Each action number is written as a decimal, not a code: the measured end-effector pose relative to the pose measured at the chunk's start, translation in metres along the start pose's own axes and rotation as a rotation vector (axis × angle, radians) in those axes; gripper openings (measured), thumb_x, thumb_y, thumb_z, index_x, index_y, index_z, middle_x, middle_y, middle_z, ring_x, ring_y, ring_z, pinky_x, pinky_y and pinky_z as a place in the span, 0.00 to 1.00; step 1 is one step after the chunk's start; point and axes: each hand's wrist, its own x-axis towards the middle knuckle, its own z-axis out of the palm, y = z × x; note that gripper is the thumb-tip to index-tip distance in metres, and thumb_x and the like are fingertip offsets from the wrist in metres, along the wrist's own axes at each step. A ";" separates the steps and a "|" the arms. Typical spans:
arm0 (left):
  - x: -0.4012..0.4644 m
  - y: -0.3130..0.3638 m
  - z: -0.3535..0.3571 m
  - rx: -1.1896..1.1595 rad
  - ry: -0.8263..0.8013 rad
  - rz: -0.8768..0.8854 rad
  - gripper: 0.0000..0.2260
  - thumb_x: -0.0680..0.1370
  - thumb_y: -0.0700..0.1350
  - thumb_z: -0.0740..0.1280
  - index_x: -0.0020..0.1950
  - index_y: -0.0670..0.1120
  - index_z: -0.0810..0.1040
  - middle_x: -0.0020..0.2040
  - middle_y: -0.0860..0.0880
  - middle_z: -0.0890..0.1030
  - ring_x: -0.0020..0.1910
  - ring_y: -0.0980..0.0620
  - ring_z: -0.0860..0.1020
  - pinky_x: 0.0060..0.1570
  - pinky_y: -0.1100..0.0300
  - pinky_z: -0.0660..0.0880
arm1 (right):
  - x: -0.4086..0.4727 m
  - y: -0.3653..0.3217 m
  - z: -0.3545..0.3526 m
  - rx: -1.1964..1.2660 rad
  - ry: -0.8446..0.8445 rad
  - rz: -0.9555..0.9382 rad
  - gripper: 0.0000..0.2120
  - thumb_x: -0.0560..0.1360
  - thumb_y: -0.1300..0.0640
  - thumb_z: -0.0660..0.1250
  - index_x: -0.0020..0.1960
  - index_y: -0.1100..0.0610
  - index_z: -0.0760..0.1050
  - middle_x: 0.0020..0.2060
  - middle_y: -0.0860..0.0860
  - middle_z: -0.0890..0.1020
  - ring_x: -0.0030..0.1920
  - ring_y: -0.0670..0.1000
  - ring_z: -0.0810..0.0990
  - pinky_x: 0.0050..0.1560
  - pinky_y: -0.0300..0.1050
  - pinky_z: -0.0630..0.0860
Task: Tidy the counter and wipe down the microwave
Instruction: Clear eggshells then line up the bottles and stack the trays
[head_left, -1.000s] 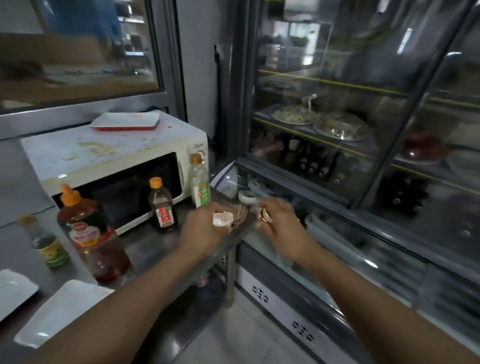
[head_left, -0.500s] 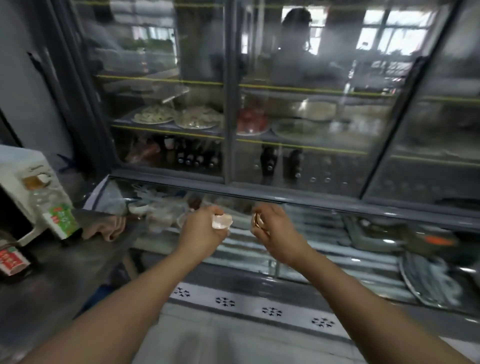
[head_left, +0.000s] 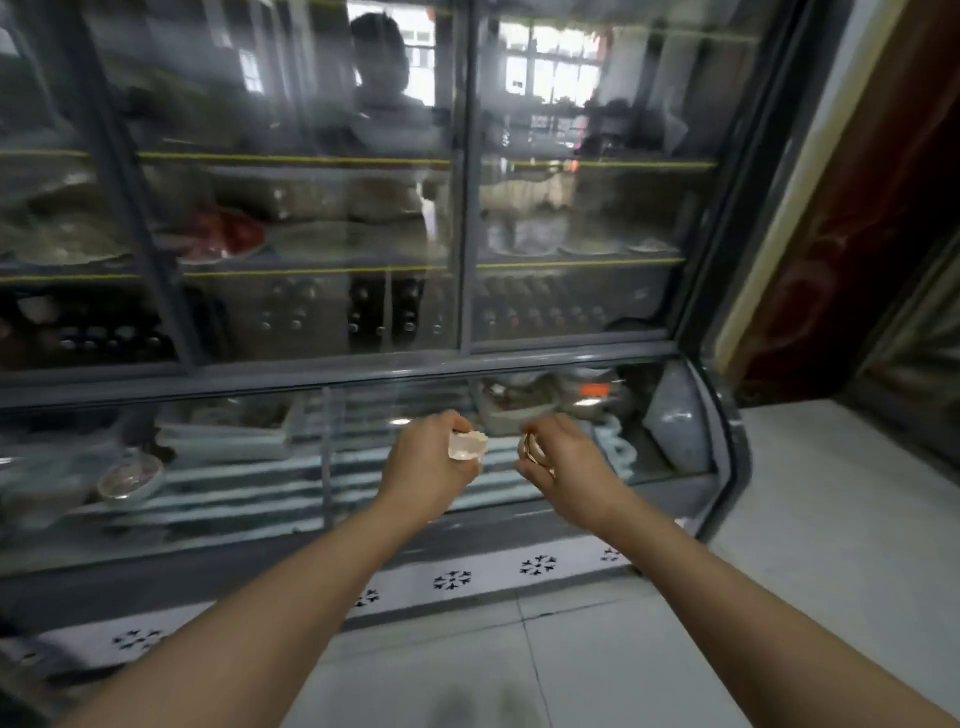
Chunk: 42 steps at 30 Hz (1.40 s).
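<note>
Display fridge: big glass-fronted grey metal case (head_left: 467, 364), fills most of view; shelves w/ dishes and bottles behind glass, blurred. Landmark for the rest.
Floor: pale tiled floor (head_left: 597, 649) below and to right of fridge.
Table/microwave: not in view, so the wipe-down isn't started as far as can be judged.
Left hand: left hand (head_left: 426, 467) in front of fridge's lower curved glass, closed around a pale, thin-walled broken eggshell half (head_left: 466, 446), open cup side up.
Right hand: right hand (head_left: 566, 467) just beside the left, also in front of lower glass, fingers pinched on brownish eggshell pieces (head_left: 531, 449); exact shape too small to tell.
Step in hand: prob. carrying scraps off to a bin; no bin visible.
How to do well: keep grip light, shells crush easily and bits would fall on floor; keep cup side up in case of drips; hands close together, clear of the glass; drop both lots at once, then back to the table.
</note>
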 end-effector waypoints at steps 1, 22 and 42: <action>0.002 0.015 0.016 -0.006 -0.026 0.027 0.15 0.68 0.44 0.74 0.52 0.51 0.78 0.50 0.51 0.81 0.49 0.49 0.78 0.47 0.56 0.75 | -0.011 0.017 -0.013 -0.006 0.011 0.030 0.17 0.76 0.59 0.66 0.63 0.60 0.69 0.59 0.57 0.73 0.61 0.56 0.70 0.59 0.43 0.65; 0.105 0.285 0.346 -0.114 -0.516 0.412 0.15 0.68 0.44 0.74 0.54 0.48 0.79 0.51 0.49 0.81 0.50 0.49 0.78 0.49 0.58 0.74 | -0.128 0.333 -0.204 -0.062 0.291 0.693 0.18 0.77 0.57 0.65 0.65 0.57 0.69 0.59 0.54 0.72 0.58 0.55 0.73 0.58 0.42 0.68; 0.233 0.504 0.599 -0.075 -0.556 0.503 0.16 0.69 0.46 0.74 0.55 0.49 0.78 0.51 0.50 0.81 0.50 0.49 0.78 0.52 0.53 0.76 | -0.116 0.640 -0.361 -0.064 0.356 0.746 0.18 0.77 0.55 0.65 0.65 0.56 0.68 0.59 0.54 0.72 0.56 0.54 0.74 0.53 0.38 0.67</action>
